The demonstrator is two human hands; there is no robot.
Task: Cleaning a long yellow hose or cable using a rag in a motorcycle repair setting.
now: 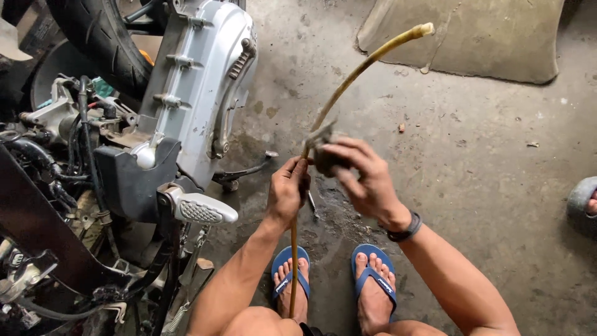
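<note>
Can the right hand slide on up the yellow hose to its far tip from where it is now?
Probably yes. The right hand presses a grey rag around the yellow hose, while the left hand grips it lower down. Above the rag the hose arcs free over bare concrete floor, with nothing touching it.

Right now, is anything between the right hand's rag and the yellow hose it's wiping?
Nothing visible. The right hand presses a dark rag straight onto the yellow hose, just above where the left hand grips it. The hose's upper length curves free over the concrete floor, apart from the scooter engine cover.
</note>
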